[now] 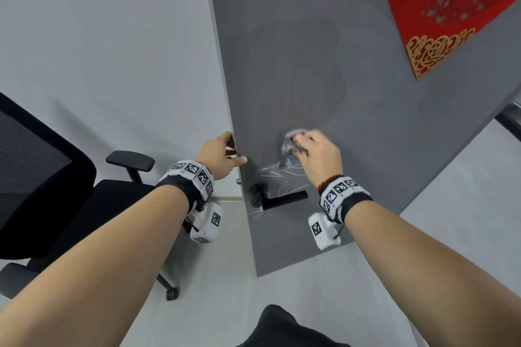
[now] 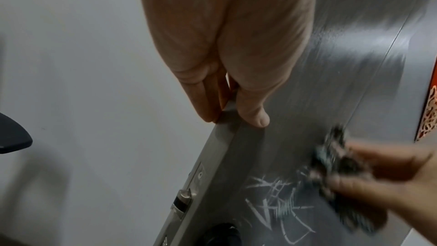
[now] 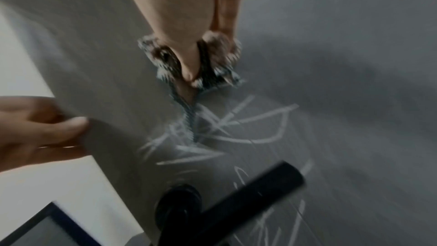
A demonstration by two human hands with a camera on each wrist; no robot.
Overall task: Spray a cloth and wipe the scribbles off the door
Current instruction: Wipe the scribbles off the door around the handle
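Note:
The grey door (image 1: 310, 70) stands ajar, with white scribbles (image 1: 277, 170) above and around its black lever handle (image 1: 279, 198). My right hand (image 1: 315, 149) holds a bunched, patterned cloth (image 1: 291, 142) against the door just above the scribbles (image 3: 220, 130); the cloth (image 3: 212, 66) is blurred with motion. My left hand (image 1: 225, 155) grips the door's free edge (image 2: 227, 111), thumb on the front face, fingers behind. In the left wrist view the cloth (image 2: 335, 166) sits right of the scribbles (image 2: 279, 205).
A black office chair (image 1: 56, 177) with armrest (image 1: 129, 160) stands left of the door, near the white wall. A red and gold paper decoration (image 1: 451, 8) hangs on the door's upper right. The latch plate (image 2: 184, 199) shows on the door edge. Pale floor lies below.

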